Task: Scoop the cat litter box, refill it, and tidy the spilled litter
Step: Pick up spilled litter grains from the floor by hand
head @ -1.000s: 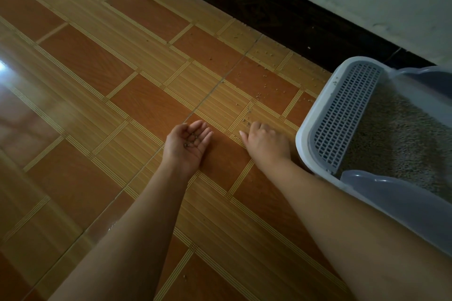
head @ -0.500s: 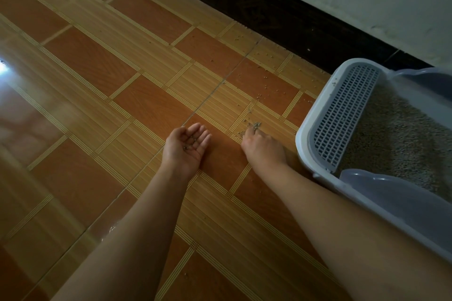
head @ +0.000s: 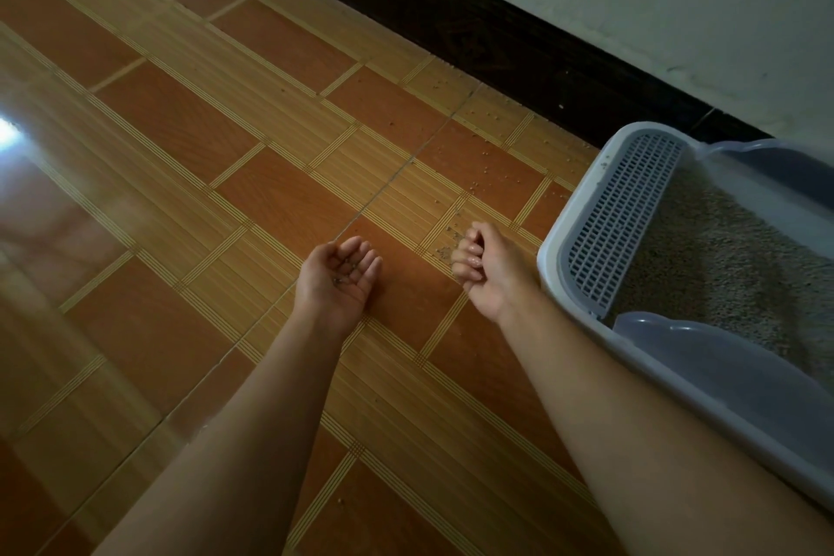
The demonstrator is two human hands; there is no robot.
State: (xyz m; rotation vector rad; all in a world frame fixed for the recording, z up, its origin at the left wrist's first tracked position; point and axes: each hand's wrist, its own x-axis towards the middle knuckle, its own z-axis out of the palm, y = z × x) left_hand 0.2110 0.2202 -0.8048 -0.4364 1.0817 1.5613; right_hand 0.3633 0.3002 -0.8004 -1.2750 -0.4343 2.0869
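- left hand (head: pixel 336 280): palm up, loosely cupped, fingers relaxed; a few dark grains lie in the hollow.
- right hand (head: pixel 492 269): clenched, knuckles to the left, low over the floor; contents hidden.
- spilled litter (head: pixel 474 185): small round grains scattered on the floor beyond the right hand, towards the baseboard.
- litter box (head: pixel 559 235): right side; rounded white plastic rim, grey slotted grate, gritty beige filling (head: pixel 722 257).
- floor (head: pixel 180 126): glossy tile, orange rectangles, tan ribbed bands.
- baseboard (head: pixel 496 45): dark, far side.

The litter box (head: pixel 554 239) runs off the right edge; the right hand (head: pixel 494 275) hides its palm
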